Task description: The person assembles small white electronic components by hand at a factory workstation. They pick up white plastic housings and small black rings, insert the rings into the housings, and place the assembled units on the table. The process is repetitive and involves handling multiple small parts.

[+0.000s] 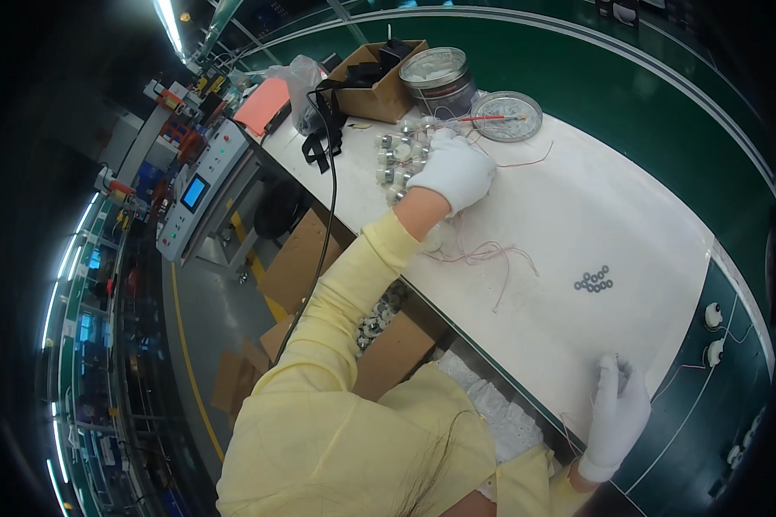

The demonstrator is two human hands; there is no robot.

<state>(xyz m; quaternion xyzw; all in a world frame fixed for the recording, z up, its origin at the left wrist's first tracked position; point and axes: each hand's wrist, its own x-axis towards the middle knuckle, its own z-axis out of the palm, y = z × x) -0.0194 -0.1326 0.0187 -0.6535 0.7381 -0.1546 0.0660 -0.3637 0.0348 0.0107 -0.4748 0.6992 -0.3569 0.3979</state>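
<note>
My left hand (459, 171), in a white glove, reaches to the far part of the white table. It is over the right side of a cluster of small white-and-silver cylindrical parts (397, 159); its fingertips are hidden from me. Thin red and white wires (478, 254) trail from under that hand across the tabletop. At the near right edge is my right hand (616, 418), also gloved, with thumb and fingers drawn together. A tiny dark thing shows at their tips, too small to name. Beyond it lies a group of small grey rings (593, 280).
A cardboard box (379, 99) with black items stands at the far end, beside a round tin (438, 77) and a clear round lid (507, 116). A black cable (332, 189) crosses the left edge. White round parts (713, 314) with wires lie on the green surface at right.
</note>
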